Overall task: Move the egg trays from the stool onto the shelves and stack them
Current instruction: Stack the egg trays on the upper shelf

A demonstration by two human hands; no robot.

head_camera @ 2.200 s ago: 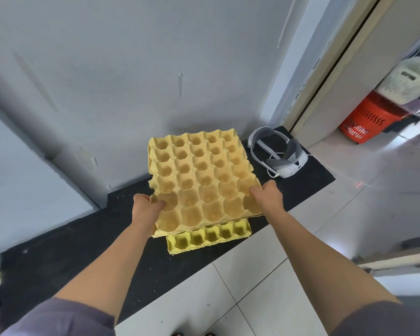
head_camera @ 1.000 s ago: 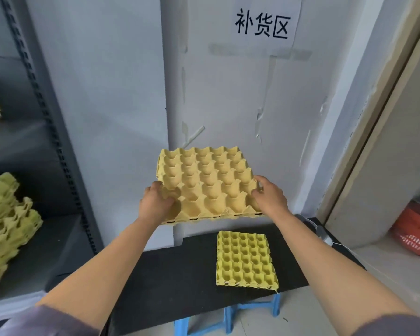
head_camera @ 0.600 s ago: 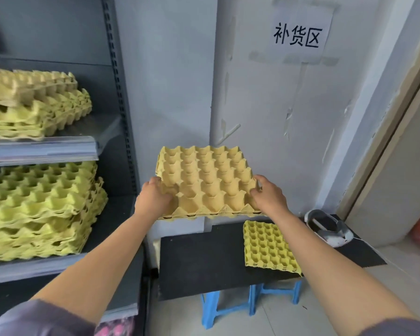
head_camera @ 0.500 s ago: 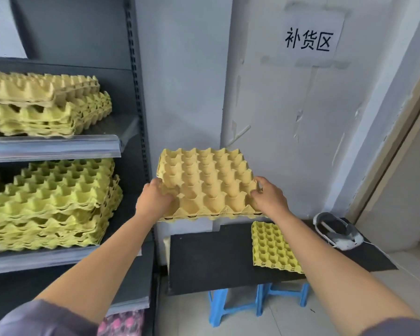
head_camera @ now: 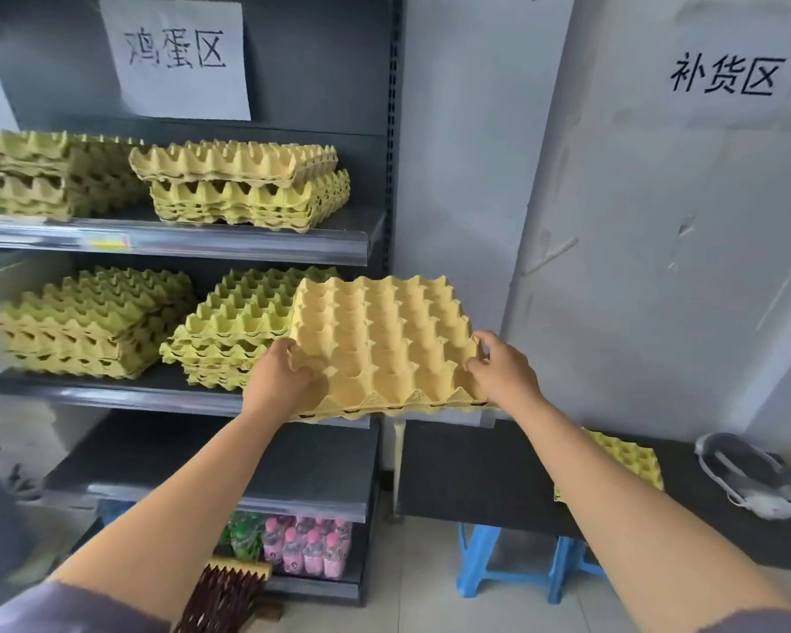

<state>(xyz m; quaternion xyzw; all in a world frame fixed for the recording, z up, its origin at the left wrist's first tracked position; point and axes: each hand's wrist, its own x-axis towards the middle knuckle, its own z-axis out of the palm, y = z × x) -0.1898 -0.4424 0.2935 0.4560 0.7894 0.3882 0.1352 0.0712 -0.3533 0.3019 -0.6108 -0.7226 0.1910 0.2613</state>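
I hold a tan egg tray (head_camera: pixel 384 344) level in the air, in front of the right end of the grey shelves (head_camera: pixel 202 244). My left hand (head_camera: pixel 277 381) grips its near left corner. My right hand (head_camera: pixel 503 372) grips its near right corner. Several stacks of yellow egg trays (head_camera: pixel 229 331) lie on the upper and middle shelves. More yellow trays (head_camera: pixel 631 459) lie on the black board over the blue stool (head_camera: pixel 471 568), partly hidden by my right forearm.
A white headset (head_camera: pixel 750 477) lies on the black board at the right. Pink bottles (head_camera: pixel 307 550) stand under the lowest shelf, beside a brown comb-like object (head_camera: pixel 224 596). Paper signs hang on the shelf back and the wall. The lower shelf (head_camera: pixel 293 472) is bare.
The tray came up off the stool pile and travelled left with both hands. The view swung left, so the shelves with their stacks now fill the left side.
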